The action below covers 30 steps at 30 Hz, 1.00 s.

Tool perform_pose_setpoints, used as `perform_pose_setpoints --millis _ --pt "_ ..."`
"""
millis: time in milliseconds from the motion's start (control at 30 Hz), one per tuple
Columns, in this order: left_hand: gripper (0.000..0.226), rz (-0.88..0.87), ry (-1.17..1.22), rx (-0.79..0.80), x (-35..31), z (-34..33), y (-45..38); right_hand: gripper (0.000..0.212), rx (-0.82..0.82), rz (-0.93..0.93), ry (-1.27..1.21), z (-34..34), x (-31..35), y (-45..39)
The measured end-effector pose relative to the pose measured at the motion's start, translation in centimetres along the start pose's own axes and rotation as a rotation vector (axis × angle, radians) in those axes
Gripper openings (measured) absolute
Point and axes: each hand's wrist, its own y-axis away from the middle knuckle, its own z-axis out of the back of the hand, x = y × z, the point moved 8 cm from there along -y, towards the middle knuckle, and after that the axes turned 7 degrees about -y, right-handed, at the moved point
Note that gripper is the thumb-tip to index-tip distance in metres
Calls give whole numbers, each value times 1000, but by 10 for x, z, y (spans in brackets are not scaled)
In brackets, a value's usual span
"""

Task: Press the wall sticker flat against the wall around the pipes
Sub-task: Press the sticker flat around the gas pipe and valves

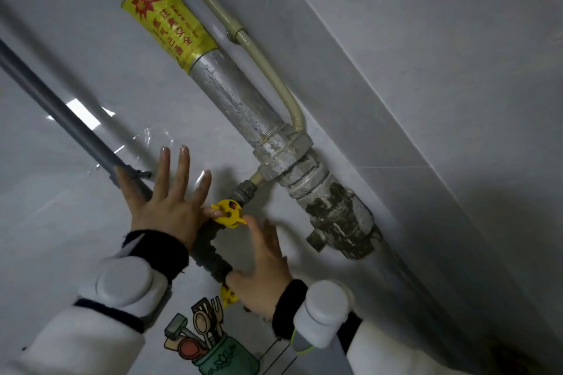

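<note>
Both hands are flat on the wall from where I'm watching. Left hand (166, 207), lower left of centre, has its fingers spread wide, palm down on the wall sticker (170, 158), gripping nothing. The clear film wrinkles and shines just above the fingertips. Right hand (262, 268), lower centre, is also open with fingers fanned, pressing beside the thin dark pipe (213, 253). A yellow valve handle (228, 212) sits between the two hands. The sticker's printed part, a green jar of kitchen utensils (210, 344), shows at the bottom between the sleeves. The big grey pipe (237, 100) runs diagonally from the top, wrapped in a yellow warning label (166, 20).
</note>
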Motion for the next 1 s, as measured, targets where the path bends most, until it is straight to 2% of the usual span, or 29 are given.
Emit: perform_pose_setpoints --millis 167,267,333,500,633,767,1000 --pt "77 5 -51 28 3 -8 -10 82 9 -16 -106 -11 -1 4" --pt "87 14 1 54 5 -8 -12 83 15 -26 -110 -11 0 5" --pt "93 58 5 79 11 -7 -14 83 32 -27 -52 -9 0 5" --pt "94 121 68 143 14 -10 -4 83 71 -52 161 -1 2 9" --pt "93 116 222 157 3 -5 12 87 79 -85 333 9 9 16" --pt "111 62 308 144 -6 2 32 94 7 -69 387 -7 13 35" --pt "101 8 258 238 8 -9 80 86 31 -61 436 -39 11 58"
